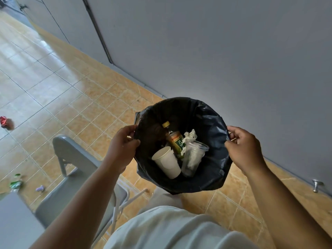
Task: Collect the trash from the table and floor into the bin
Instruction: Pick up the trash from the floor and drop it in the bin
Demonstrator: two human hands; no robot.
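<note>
A round bin lined with a black bag (213,123) is held up in front of me, near a grey wall. My left hand (121,147) grips the bag's rim on the left side. My right hand (245,149) pinches the rim on the right. Inside lie a white paper cup (168,162), a clear plastic cup (195,157), a bottle with a yellow cap (175,140) and crumpled white paper (190,134). On the tiled floor far left lie a crushed red can (6,122), a green wrapper or bottle (16,182) and a small purple scrap (39,188).
A grey folding chair (71,155) stands just left of me, beside a grey table corner (12,212) at the lower left. The grey wall (233,51) runs along the right, with a metal doorstop (317,185) near its base. Tan floor tiles (93,97) stretch away to the left.
</note>
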